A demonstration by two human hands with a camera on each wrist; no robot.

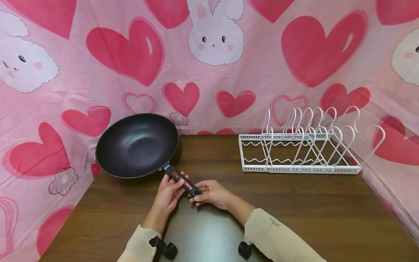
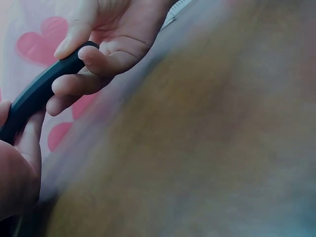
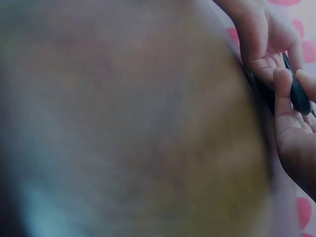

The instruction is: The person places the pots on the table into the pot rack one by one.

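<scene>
Two hands [image 1: 168,193] [image 1: 212,194] hold a round, concave pan [image 1: 137,146].

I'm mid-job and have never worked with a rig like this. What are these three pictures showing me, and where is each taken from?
There is no robot here: a person works with two bare hands. The widest picture is from a camera worn on the head, looking forward and down. The other two come from cameras on the left and right wrists; both are mostly blur, with the hands near one edge.

The left hand grips the handle of a black pan, and the right hand holds the handle's end. I can't tell whether the pan touches the table. A white wire rack stands on the table's right side. Behind hangs a pink cloth with hearts and rabbits.
</scene>
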